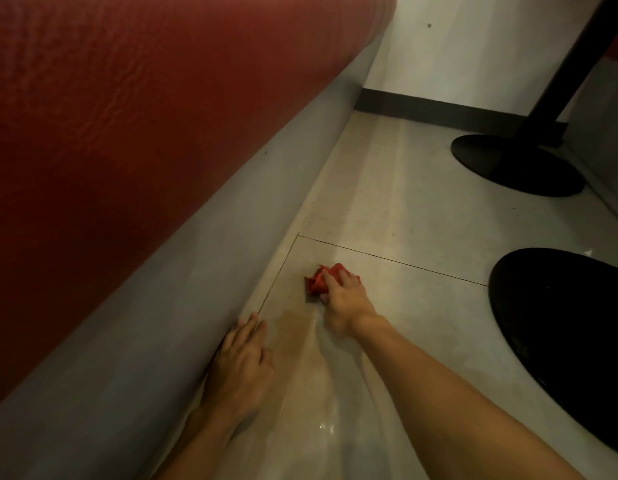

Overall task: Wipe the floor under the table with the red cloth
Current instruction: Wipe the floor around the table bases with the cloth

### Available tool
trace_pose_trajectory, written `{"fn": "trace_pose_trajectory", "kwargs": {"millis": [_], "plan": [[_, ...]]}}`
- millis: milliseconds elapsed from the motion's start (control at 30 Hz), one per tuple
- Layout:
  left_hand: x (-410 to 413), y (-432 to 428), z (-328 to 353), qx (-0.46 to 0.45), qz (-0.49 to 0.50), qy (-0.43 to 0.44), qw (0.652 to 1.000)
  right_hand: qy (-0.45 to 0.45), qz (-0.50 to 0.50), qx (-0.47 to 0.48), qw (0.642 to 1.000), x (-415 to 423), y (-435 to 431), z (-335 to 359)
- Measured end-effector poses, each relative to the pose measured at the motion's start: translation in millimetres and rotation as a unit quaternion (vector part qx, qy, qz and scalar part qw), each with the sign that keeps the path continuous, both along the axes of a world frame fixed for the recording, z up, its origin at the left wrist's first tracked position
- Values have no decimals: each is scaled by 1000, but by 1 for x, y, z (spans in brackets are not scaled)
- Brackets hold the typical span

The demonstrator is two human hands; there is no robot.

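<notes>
A crumpled red cloth (318, 280) lies on the pale tiled floor (404, 220), just past a tile seam. My right hand (345, 301) presses down on it, fingers curled over its near side, arm stretched forward. A wet, shiny streak runs on the floor from the cloth back toward me. My left hand (240, 368) rests flat on the floor, fingers apart, against the grey base of the bench.
A red padded bench seat (110, 133) on a grey base (145, 306) fills the left. Two black round table bases (515, 168) (570, 327) stand on the right, the far one with a black post. A white wall with dark skirting (439, 109) closes the back.
</notes>
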State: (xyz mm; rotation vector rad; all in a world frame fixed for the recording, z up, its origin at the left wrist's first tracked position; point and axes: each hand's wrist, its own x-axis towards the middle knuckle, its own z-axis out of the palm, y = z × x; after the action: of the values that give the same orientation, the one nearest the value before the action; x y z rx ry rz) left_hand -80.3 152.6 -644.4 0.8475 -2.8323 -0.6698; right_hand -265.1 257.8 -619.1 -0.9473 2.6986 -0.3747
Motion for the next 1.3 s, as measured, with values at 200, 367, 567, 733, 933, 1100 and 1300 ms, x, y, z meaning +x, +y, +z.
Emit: {"fn": "trace_pose_trajectory", "kwargs": {"millis": [200, 367, 567, 733, 933, 1100, 1300], "plan": [[2, -5, -7, -4, 0, 28, 1000, 6, 163, -53, 985, 58, -5, -2], [4, -1, -8, -8, 4, 31, 999, 14, 232, -36, 972, 38, 28, 7], [3, -1, -6, 4, 4, 28, 1000, 15, 109, -27, 994, 12, 20, 1], [2, -2, -5, 10, 4, 30, 999, 15, 196, -50, 979, 42, 18, -9], [4, -4, -5, 20, 0, 37, 999, -16, 187, -19, 982, 1, 42, 3], [4, -3, -4, 15, -1, 36, 999, -18, 23, -42, 999, -28, 121, 6], [3, 0, -3, -2, -4, 13, 1000, 20, -114, 30, 993, -31, 222, 4]]}}
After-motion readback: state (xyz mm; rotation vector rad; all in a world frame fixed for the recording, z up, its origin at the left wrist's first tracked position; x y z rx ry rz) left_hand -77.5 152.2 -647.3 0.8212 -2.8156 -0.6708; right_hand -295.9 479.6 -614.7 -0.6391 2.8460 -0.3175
